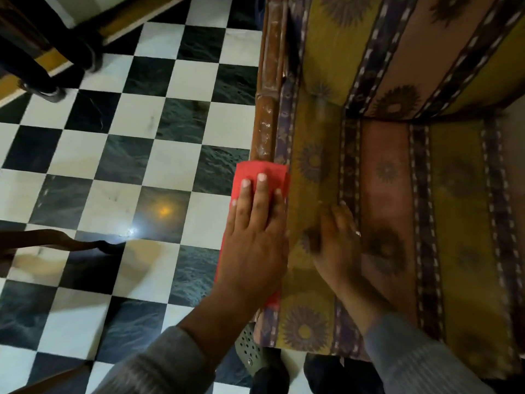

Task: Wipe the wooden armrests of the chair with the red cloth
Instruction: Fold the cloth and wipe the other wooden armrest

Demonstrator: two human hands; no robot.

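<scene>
The red cloth (260, 177) is thin and floppy, draped over the wooden armrest (268, 89), so flat-palm pressure beats pinching. The left hand (255, 231) lies open on it; the right hand (335, 237) rests loosely open on the seat cushion (397, 194).

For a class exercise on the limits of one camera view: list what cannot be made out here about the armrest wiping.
- Head view: the armrest under the red cloth is hidden by the cloth and the left hand.
- The chair's other armrest is cut off by the right edge.
- The right hand on the seat cushion is blurred; its grip cannot be judged.
- The cloth's near end is hidden under the left wrist.
</scene>
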